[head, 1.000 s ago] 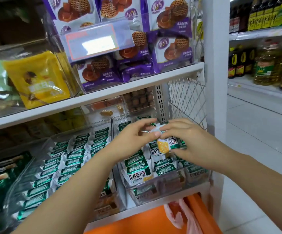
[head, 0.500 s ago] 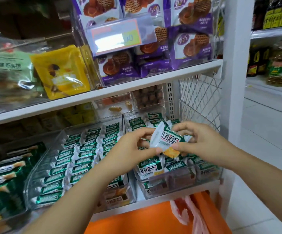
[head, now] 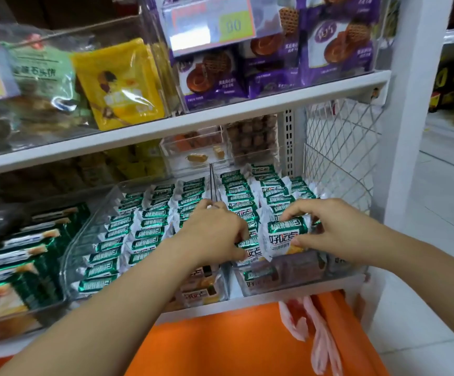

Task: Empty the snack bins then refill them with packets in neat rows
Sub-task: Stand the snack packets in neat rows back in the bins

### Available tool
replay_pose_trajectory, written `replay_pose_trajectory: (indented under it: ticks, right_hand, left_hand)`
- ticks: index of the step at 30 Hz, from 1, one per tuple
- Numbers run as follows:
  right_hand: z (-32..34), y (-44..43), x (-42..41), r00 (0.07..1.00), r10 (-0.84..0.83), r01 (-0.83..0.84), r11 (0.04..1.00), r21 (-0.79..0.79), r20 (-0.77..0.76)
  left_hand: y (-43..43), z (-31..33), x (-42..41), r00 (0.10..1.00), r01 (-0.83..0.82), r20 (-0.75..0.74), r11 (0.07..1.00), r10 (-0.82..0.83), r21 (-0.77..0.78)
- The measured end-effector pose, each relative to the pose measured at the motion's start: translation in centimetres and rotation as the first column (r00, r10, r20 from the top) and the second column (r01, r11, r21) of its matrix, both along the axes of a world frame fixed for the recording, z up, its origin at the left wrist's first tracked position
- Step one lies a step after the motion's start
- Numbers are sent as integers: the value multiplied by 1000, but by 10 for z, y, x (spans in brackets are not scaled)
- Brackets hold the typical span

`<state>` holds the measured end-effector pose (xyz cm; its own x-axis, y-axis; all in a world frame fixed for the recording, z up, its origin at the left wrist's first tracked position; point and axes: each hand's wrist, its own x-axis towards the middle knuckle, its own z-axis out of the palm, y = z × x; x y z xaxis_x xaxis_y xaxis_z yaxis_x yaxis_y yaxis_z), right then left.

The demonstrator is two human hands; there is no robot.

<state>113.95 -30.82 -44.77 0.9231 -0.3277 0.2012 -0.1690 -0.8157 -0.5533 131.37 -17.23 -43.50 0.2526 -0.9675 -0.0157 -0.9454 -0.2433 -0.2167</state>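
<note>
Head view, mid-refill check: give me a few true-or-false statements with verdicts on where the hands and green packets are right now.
1. The right hand pinches a green packet at the front of the right bin. True.
2. The left hand hangs idle, away from the shelf. False: its fingers lie on packets at the right bin's front left.
3. The left bin holds green packets in rows. True.
4. The packs on the shelf above the right bin are yellow. False: they are purple packs.
5. An orange surface lies below the shelf. True.
</note>
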Motion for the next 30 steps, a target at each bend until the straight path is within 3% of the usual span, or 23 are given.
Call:
replay_pose_trajectory:
  ticks: [12,18,24,27,30]
  right_hand:
    - [-15,13,13,999,8,-4,994,-105,38]
    - [-30,23,25,998,4,3,994,-106,61]
    - [-37,34,29,997,72,-73,992,-104,-9]
    - [-34,29,28,995,91,-92,996,-19,-39]
    - [-35,28,28,997,-3,0,999,47,73]
  left_hand:
    - [7,3,8,978,1,-204,989,-32,-147]
    - [3,4,18,957,-17,-290,994,-14,-106]
    - [1,12,23,863,-74,-505,990,5,-117]
    - [3,11,20,906,-33,-423,988,-36,-154]
    - [8,4,16,952,23,-303,997,-44,-74]
